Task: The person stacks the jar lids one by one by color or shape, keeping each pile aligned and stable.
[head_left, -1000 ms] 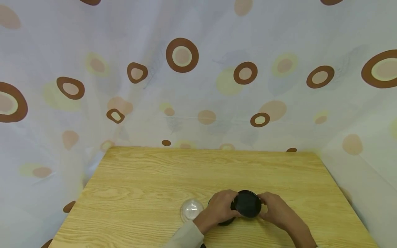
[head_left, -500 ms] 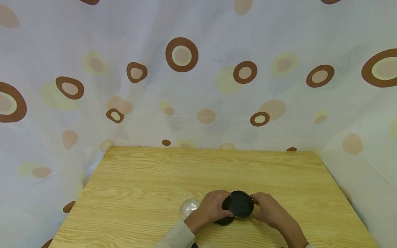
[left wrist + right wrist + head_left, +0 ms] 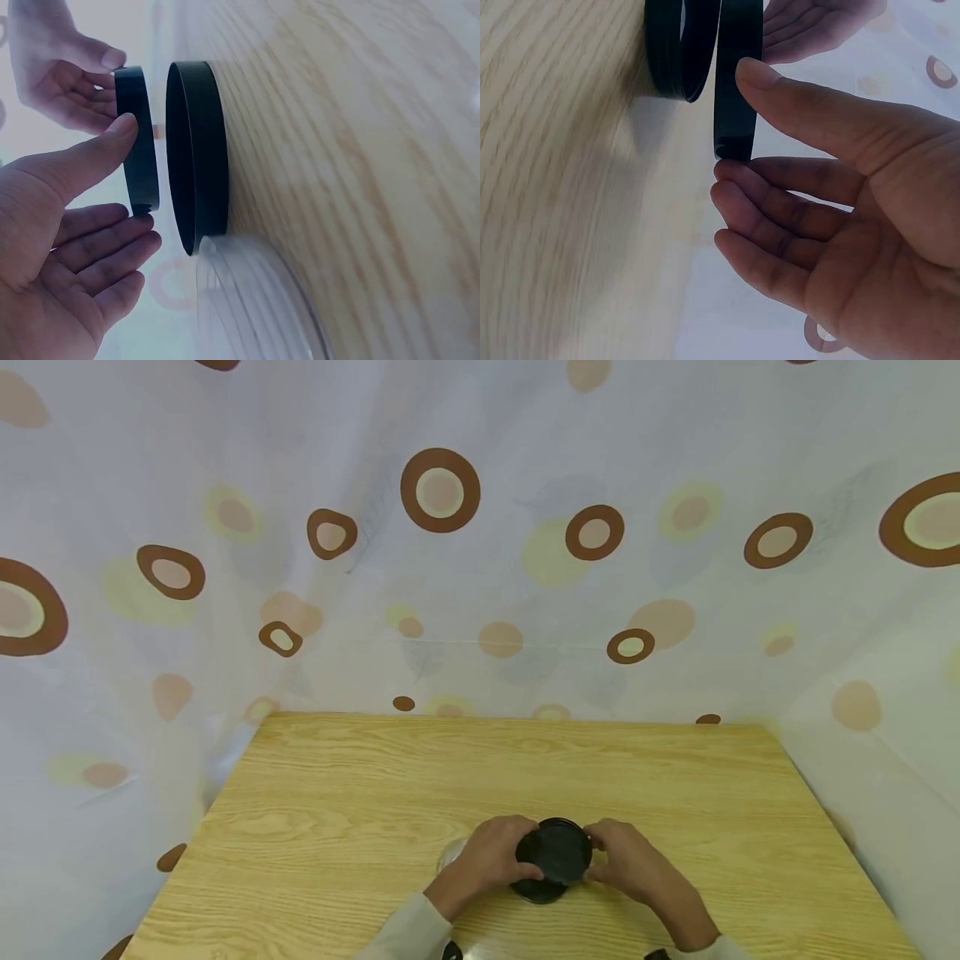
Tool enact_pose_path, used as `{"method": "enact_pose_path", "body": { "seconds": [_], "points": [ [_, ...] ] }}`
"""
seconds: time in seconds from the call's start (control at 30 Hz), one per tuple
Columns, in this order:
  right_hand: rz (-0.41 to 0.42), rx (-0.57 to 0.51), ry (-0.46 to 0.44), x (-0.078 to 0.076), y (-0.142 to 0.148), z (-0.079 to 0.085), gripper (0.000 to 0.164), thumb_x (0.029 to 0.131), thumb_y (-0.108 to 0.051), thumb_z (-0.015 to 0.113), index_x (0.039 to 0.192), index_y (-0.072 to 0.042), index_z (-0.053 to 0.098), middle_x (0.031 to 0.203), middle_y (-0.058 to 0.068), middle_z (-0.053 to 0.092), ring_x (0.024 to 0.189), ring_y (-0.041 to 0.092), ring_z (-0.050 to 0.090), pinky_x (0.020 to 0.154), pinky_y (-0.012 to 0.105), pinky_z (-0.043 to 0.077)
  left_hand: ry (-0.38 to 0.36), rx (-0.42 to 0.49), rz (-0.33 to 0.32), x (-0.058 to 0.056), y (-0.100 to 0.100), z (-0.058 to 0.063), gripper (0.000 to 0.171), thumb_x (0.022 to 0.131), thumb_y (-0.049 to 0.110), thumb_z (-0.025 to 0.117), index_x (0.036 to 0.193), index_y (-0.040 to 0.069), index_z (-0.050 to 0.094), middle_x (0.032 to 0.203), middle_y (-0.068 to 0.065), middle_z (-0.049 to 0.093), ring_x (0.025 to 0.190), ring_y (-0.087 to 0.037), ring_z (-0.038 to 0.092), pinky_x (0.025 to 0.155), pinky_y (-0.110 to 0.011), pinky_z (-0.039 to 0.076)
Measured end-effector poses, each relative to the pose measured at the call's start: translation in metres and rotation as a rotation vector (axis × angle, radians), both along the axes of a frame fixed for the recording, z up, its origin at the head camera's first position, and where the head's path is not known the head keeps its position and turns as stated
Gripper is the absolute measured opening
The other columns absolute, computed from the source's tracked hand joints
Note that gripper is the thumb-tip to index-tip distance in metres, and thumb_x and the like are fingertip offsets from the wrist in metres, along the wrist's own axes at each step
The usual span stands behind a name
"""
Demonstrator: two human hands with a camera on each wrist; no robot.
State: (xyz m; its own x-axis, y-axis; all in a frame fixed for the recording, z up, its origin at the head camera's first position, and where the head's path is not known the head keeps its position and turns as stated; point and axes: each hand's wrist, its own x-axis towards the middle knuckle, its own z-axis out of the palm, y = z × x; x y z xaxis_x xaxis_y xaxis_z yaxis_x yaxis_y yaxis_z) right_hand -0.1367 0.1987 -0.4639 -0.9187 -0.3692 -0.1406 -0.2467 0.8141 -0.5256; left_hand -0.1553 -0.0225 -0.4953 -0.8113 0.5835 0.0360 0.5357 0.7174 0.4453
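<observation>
Both hands hold a shallow black round dish [image 3: 564, 853] level just above the table. My left hand [image 3: 491, 853] pinches its left rim between thumb and fingers, and my right hand [image 3: 632, 862] grips the opposite rim. Below it a second black round dish [image 3: 208, 157] stands on the table, open side up. A narrow gap separates the two dishes in the left wrist view. Beside the lower dish sits a clear plastic dome [image 3: 251, 300], mostly hidden behind my left hand in the head view.
The wood-grain table [image 3: 360, 793] stretches away on all sides of the hands. A pale curtain [image 3: 495, 568] printed with brown rings encloses its back and sides.
Both hands have moved left with the held dish, which now overlaps the lower dish more. My left hand now covers most of the clear dome.
</observation>
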Motion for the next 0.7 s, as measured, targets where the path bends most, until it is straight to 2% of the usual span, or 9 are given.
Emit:
{"method": "enact_pose_path", "body": {
  "seconds": [0.3, 0.7],
  "points": [
    [-0.002, -0.034, -0.041, 0.000, -0.011, -0.003, 0.036, 0.068, -0.010, 0.083, 0.100, -0.004, 0.068, 0.093, 0.007, 0.064, 0.085, 0.020, 0.058, 0.071, 0.038, 0.052, -0.034, -0.050, 0.030, 0.003, -0.008, 0.001, 0.059, 0.074, 0.038, 0.080, 0.124, 0.013, 0.062, 0.122, 0.000, 0.065, 0.112, -0.016, 0.061, 0.094, -0.029, 0.051],
    [-0.002, -0.003, -0.044, -0.003, -0.020, -0.011, 0.038, 0.068, -0.009, 0.084, 0.101, -0.003, 0.067, 0.092, 0.007, 0.064, 0.084, 0.019, 0.058, 0.071, 0.038, 0.052, 0.021, -0.065, 0.048, 0.007, -0.014, -0.005, 0.056, 0.071, 0.037, 0.082, 0.118, 0.011, 0.064, 0.118, -0.001, 0.067, 0.108, -0.016, 0.063, 0.090, -0.029, 0.053]
  ]
}}
